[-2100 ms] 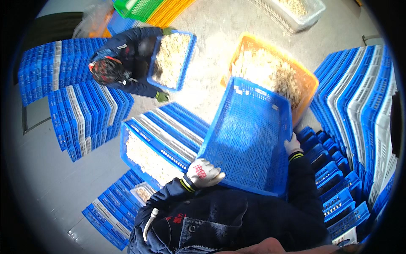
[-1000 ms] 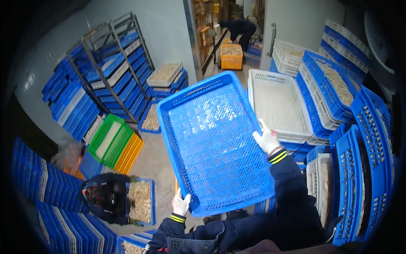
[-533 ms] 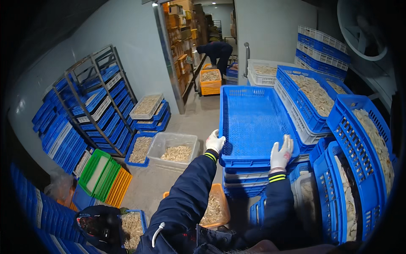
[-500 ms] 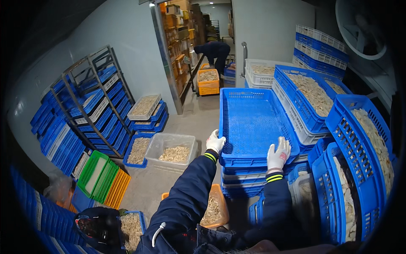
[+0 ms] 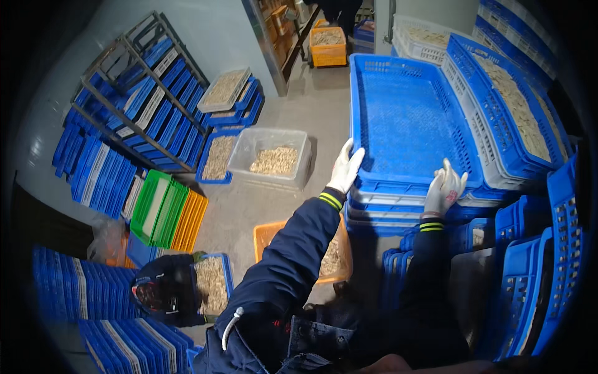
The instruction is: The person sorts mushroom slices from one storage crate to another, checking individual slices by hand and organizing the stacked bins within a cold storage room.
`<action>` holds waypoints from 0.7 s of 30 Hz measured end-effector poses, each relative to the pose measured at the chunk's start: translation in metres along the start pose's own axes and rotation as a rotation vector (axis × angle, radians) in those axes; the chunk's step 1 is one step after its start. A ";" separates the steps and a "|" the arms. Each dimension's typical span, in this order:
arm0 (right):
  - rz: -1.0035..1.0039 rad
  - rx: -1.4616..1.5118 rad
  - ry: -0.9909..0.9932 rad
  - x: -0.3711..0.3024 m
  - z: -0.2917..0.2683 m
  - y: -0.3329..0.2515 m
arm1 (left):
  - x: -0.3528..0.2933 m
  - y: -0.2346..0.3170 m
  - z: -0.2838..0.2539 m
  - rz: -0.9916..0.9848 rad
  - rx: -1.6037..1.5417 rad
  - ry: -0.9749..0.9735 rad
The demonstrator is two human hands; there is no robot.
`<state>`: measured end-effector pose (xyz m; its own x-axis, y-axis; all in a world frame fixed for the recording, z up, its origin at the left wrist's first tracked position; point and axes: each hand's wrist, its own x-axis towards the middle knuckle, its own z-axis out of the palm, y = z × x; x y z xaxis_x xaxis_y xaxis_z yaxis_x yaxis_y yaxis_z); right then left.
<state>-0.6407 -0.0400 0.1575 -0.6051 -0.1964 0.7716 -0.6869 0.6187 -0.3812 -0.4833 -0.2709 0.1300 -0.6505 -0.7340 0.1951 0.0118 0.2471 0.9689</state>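
A large shallow blue plastic crate (image 5: 405,115) with nothing in it tops a stack of blue and white crates in front of me. My left hand (image 5: 346,167), in a white glove, is at its near left corner, thumb and fingers apart; whether it presses on the rim I cannot tell. Over the near rim, towards the right, my gloved right hand (image 5: 446,187) has its fingers raised and spread, holding nothing. Below my forearms an orange crate (image 5: 269,235) of pale dried pieces stands on the floor, partly hidden by my left sleeve.
Filled blue crates (image 5: 516,109) are stacked on the right. A clear bin (image 5: 274,156) of pale pieces sits on the floor, near a metal rack (image 5: 128,47) of blue trays. A person (image 5: 341,9) is by an orange crate (image 5: 329,55) in the doorway. Another dark-clothed person (image 5: 165,290) is at lower left.
My view has tipped downward and turned, so the scene sits differently. Both hands remain close to the crate's near side. The person in the doorway is now mostly cut off by the upper edge.
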 end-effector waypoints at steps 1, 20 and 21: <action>0.014 -0.026 -0.008 0.005 -0.006 0.000 | 0.001 0.009 0.001 -0.032 -0.081 -0.054; 0.153 0.294 -1.062 -0.422 0.149 -0.021 | -0.509 -0.418 -0.316 -1.298 0.740 0.142; 0.223 0.245 -1.105 -0.469 0.180 0.008 | -0.500 -0.445 -0.318 -1.157 0.896 0.177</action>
<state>-0.4349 -0.0799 -0.2991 -0.6620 -0.7351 -0.1459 -0.5072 0.5828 -0.6348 0.0782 -0.2147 -0.3500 0.1296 -0.8409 -0.5254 -0.9446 -0.2658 0.1925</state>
